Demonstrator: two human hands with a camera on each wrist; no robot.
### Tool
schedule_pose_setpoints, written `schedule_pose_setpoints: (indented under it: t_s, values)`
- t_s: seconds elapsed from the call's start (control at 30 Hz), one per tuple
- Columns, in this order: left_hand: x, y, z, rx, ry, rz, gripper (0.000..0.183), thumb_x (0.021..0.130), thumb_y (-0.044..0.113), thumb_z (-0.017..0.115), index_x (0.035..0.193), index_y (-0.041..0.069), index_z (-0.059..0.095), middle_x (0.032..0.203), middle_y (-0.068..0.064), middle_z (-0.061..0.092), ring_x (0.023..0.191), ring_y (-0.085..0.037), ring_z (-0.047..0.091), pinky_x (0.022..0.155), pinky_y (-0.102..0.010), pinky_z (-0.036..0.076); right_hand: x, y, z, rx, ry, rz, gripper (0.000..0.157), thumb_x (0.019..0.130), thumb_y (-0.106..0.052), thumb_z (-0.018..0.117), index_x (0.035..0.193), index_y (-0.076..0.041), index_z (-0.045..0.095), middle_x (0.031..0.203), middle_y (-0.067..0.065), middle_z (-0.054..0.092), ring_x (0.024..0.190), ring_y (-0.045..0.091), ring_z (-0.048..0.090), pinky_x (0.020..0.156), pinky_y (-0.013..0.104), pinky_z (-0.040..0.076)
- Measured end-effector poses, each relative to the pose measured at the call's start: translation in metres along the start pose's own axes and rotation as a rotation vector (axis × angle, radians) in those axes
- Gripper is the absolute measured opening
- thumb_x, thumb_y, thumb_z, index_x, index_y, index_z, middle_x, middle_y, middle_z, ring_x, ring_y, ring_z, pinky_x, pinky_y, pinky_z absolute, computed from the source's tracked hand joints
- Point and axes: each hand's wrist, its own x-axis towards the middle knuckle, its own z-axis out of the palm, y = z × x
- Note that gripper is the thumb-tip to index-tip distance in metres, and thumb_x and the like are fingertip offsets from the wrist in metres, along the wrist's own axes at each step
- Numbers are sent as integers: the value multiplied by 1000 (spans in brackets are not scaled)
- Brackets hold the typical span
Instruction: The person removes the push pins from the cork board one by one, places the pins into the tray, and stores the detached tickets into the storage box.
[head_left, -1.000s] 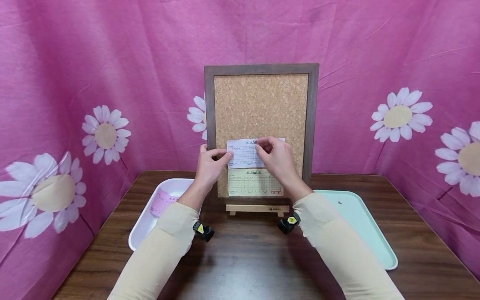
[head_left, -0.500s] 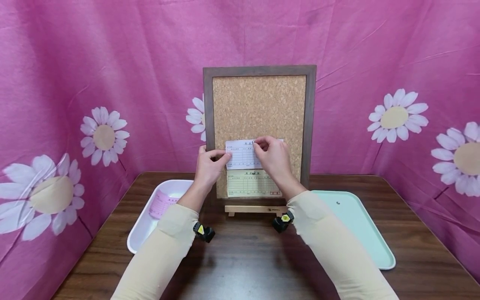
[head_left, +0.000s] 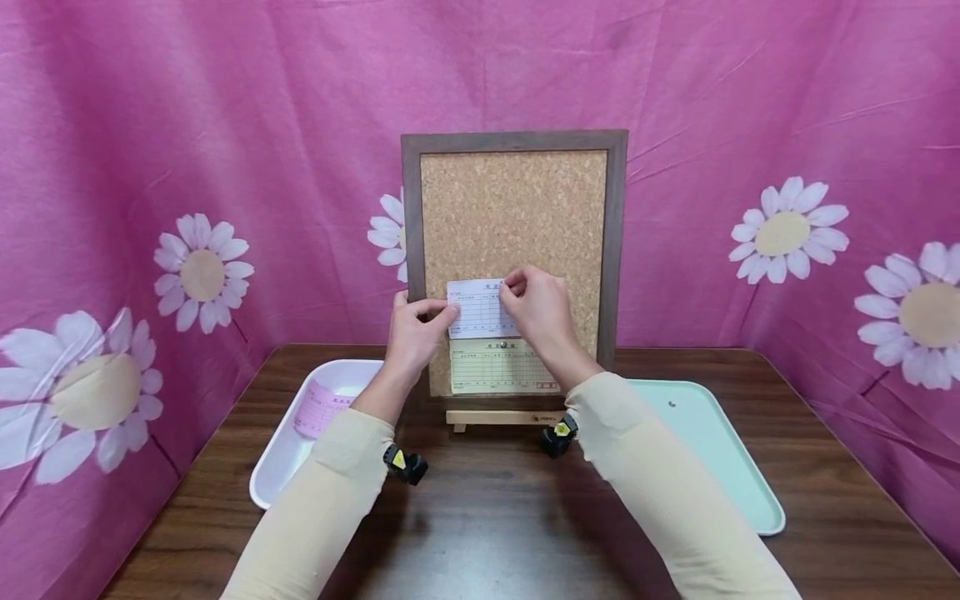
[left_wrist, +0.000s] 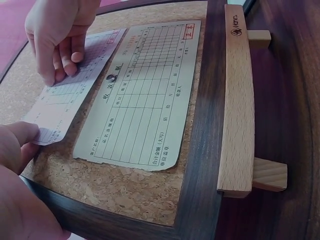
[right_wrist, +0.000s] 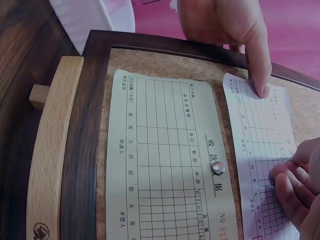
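Observation:
A dark-framed cork board [head_left: 513,217] stands upright at the middle. Against its lower half lies a white receipt slip [head_left: 471,312], just above a pale yellow receipt slip [head_left: 498,371] fixed by a silver thumbtack [right_wrist: 218,168]. My left hand [head_left: 415,335] grips the board's left edge; its thumb [right_wrist: 261,82] presses on the white slip's left end, and its other fingers go behind the frame. At the white slip's top middle, my right hand [head_left: 543,315] pinches a second thumbtack, hidden now by the fingertips. That hand covers the slip's right part.
A white tray [head_left: 262,471] with a pink slip [head_left: 318,410] stands left of the board. To the right lies a mint green tray [head_left: 720,450] with a small dark piece [head_left: 672,404] on it. A wooden easel ledge [head_left: 502,417] stands below the board.
The thumbtack at the white slip's top was visible one second ago; my right fingertips have shifted slightly left and now cover it. My left hand keeps its place on the board.

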Motion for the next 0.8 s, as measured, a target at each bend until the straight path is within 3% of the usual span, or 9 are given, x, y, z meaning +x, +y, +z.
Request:
schedule_pose_setpoints:
  t_s: [0.2,0.8]
  values:
    - [0,0,-2,17,-9,-7,28,96,18,79,111,-6,81,166,-23,35,156,-40,33,134,-48,25,1,-3,-1,-45,-12,9,13,97,-13,70,101,-3,77,92,12,80,84,27,74,81,41,62]
    - [0,1,1,-10,-9,-11,28,95,17,82,111,-6,81,157,-21,43,143,-38,44,124,-49,38,3,-4,-2,-99,-4,18,13,93,-16,70,98,-6,76,92,11,81,86,29,74,84,44,60]
